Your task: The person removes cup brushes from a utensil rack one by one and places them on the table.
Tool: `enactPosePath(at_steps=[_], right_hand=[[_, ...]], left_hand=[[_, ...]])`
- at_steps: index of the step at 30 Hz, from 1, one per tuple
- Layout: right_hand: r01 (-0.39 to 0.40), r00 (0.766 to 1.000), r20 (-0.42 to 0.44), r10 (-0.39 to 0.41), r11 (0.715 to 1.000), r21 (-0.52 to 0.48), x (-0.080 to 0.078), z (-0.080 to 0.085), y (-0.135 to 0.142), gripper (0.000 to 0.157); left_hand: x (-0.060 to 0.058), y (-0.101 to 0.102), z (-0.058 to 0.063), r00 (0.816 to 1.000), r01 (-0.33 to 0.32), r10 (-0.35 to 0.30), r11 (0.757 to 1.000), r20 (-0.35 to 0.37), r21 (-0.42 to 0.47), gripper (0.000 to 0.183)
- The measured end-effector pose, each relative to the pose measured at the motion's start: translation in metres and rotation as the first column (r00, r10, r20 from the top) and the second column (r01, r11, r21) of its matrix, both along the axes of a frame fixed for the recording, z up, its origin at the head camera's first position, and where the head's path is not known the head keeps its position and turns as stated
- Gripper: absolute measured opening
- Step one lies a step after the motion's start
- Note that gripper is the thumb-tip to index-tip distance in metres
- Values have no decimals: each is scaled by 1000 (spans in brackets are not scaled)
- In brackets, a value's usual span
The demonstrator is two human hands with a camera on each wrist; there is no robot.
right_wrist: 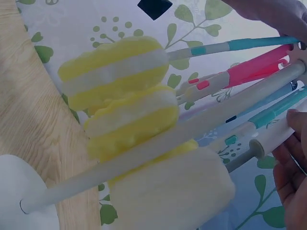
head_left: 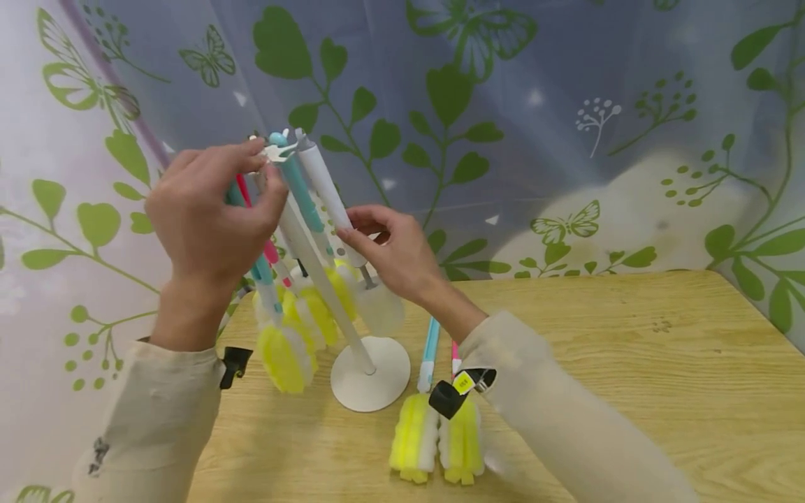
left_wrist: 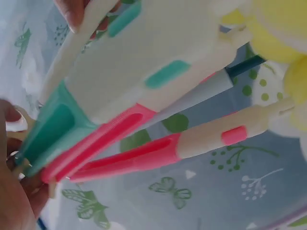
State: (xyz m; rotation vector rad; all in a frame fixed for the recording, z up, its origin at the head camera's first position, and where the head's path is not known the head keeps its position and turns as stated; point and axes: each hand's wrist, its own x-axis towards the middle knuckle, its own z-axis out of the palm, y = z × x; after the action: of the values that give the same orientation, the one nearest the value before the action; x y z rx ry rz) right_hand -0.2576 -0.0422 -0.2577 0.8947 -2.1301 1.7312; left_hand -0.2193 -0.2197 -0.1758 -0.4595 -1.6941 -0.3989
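Observation:
A white stand with a round base [head_left: 352, 391] stands on the table, its pole [head_left: 336, 297] slanting in the head view. My left hand [head_left: 214, 209] pinches the white hook rack [head_left: 279, 151] at its top. My right hand [head_left: 399, 255] holds a sponge brush by its white handle [head_left: 322, 178], whose upper end is at the rack. The white sponge head [right_wrist: 170, 189] hangs below. Around the pole hang several bottle brushes with teal handles [head_left: 303, 188] and pink handles [left_wrist: 115, 136], their yellow-and-white sponges [right_wrist: 117, 72] downward. Whether the white brush is hooked, I cannot tell.
Two more brushes lie on the wooden table [head_left: 616, 391] right of the base, with yellow-and-white sponges [head_left: 415, 436] toward me; the right forearm partly covers one. A curtain [head_left: 541, 140] with green leaves and butterflies hangs behind the table.

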Motion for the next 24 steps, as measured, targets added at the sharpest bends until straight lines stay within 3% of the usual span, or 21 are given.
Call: enactPosePath(at_steps=[5, 11, 17, 24], right_hand=[[9, 1000, -16, -10, 999, -46, 1, 0, 14, 29], [47, 999, -21, -49, 996, -74, 0, -3, 38, 26], [116, 993, -15, -118, 989, -89, -5, -7, 66, 25], [174, 985, 26, -173, 983, -62, -7, -13, 98, 27]], left_hand=[[4, 12, 2, 985, -171, 172, 983, 6, -69, 39], [6, 23, 3, 950, -302, 304, 952, 68, -48, 45], [3, 32, 3, 924, -373, 372, 928, 88, 3, 43], [-3, 36, 2, 926, -377, 375, 925, 34, 52, 27]])
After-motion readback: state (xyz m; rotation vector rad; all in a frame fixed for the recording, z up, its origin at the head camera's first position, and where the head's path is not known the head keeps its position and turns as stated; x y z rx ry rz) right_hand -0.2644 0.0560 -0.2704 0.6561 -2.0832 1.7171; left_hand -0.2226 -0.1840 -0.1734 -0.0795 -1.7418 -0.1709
